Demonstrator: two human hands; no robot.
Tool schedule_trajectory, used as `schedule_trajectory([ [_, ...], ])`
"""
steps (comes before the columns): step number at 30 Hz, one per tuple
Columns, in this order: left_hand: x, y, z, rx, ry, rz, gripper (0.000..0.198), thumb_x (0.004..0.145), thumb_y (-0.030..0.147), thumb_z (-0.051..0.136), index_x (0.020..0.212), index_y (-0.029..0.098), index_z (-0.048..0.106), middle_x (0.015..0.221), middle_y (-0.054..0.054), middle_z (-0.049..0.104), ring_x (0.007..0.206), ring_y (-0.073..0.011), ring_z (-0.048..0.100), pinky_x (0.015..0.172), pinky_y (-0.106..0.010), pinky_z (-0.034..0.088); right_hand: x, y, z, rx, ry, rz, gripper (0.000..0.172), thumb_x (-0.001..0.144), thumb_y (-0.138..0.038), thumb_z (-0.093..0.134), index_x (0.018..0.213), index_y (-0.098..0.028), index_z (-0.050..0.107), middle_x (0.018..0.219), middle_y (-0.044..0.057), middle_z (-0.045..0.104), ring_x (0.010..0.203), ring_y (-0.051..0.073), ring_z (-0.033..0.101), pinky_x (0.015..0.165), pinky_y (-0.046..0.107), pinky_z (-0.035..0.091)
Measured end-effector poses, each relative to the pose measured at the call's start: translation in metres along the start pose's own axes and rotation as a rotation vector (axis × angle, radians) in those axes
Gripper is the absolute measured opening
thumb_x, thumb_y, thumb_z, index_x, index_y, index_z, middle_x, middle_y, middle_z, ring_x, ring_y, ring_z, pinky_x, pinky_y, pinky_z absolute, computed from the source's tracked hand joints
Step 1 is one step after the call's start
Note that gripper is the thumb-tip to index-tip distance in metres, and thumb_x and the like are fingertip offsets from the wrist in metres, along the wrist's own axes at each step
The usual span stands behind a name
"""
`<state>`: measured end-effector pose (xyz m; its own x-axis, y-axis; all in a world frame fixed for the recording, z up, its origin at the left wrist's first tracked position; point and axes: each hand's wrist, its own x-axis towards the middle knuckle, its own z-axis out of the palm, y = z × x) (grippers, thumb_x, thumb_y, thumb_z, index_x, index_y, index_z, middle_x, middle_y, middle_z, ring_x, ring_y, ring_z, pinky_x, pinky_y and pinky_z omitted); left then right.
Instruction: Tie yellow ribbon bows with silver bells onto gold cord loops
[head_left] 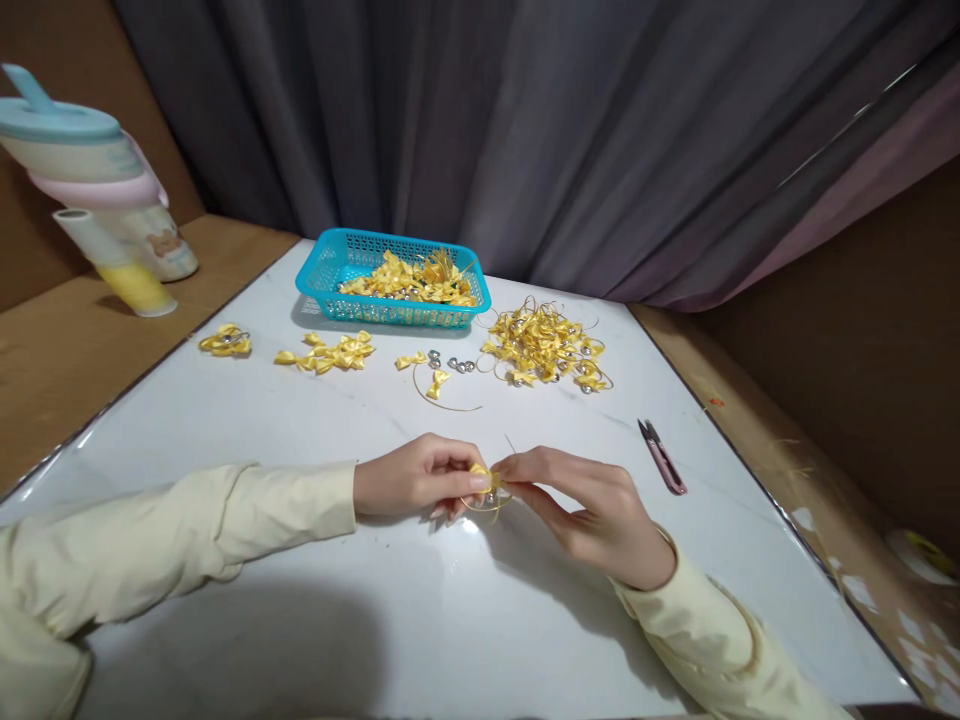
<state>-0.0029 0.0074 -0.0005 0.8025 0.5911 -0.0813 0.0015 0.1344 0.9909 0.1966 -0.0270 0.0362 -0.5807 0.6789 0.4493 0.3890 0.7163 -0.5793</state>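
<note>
Left hand (439, 478) and right hand (589, 500) pinched the yellow bow (478, 470); uneven tugging risked slipping its thin cord loop (471, 507), loosening the silver bell (492, 496).

A white tabletop (450, 640) is supporting a blue openwork basket (360, 309); before it, yellow bows (341, 352) and silvery beads (454, 364) are lying in groups, beside a heap of corded bows (541, 342). Pink-handled snips (666, 465) are resting near the right edge.
</note>
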Motion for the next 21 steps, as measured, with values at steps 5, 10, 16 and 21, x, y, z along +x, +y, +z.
schedule_trajectory([
  [5,0.0,0.0,0.0,0.013,0.001,0.015,0.024,0.085,0.033,0.049,0.071,0.014,0.051,0.053,0.002,0.051,0.047,-0.007,0.043,0.047,-0.021,0.035,0.0,0.001,0.001,-0.049,-0.011,-0.025,0.021,0.085,-0.005,0.046,0.095,-0.017,0.06,0.083,0.006,0.067,0.075,0.014,0.063,0.066,0.025,0.053],
  [10,0.0,-0.001,0.002,0.026,0.064,0.038,0.026,0.085,0.035,0.049,0.071,0.014,0.051,0.053,0.002,0.05,0.046,-0.0071,0.043,0.045,-0.02,0.034,0.001,0.001,0.0,-0.026,0.004,-0.037,0.028,0.082,-0.002,0.047,0.101,-0.017,0.061,0.089,0.008,0.067,0.08,0.016,0.063,0.068,0.029,0.054],
  [16,0.001,-0.004,0.002,0.045,0.259,0.108,0.026,0.085,0.037,0.05,0.073,0.013,0.053,0.056,0.002,0.051,0.046,-0.0069,0.045,0.045,-0.02,0.036,0.0,-0.005,-0.011,0.114,0.247,0.093,0.03,0.083,-0.004,0.051,0.101,-0.021,0.067,0.091,0.006,0.07,0.081,0.018,0.064,0.069,0.032,0.053],
  [21,0.001,-0.005,0.002,0.077,0.329,0.149,0.026,0.086,0.036,0.049,0.073,0.013,0.052,0.058,0.001,0.053,0.047,-0.0065,0.044,0.044,-0.02,0.035,-0.001,-0.008,-0.012,0.433,0.271,0.364,0.036,0.084,-0.019,0.056,0.119,-0.02,0.055,0.081,0.005,0.072,0.062,0.015,0.063,0.063,0.031,0.054],
])
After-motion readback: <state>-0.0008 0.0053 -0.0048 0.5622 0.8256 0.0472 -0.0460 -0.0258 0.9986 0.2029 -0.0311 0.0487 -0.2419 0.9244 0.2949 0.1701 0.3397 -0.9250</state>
